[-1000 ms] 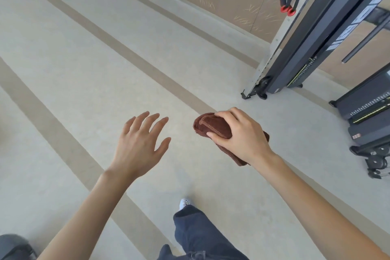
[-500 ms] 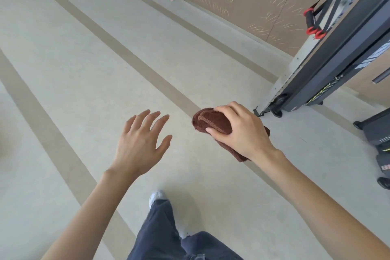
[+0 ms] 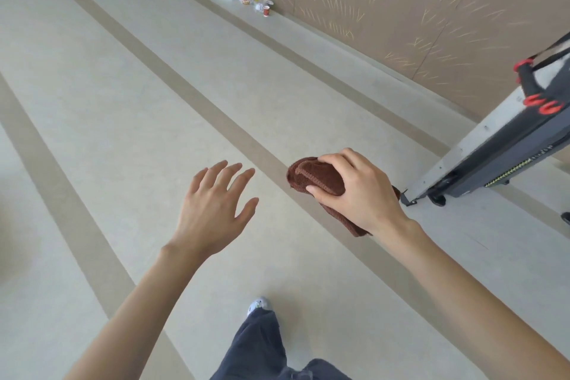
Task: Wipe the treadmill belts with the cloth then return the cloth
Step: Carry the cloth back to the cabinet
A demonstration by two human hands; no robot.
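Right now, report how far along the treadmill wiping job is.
Done: cannot tell; the treadmill at the right edge shows no belt surface clearly. In hand: the right hand grips the bunched brown cloth above the floor, the left hand open and empty. Left: at least returning the cloth.

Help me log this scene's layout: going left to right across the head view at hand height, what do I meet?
left hand → brown cloth → right hand, gripping it → treadmill
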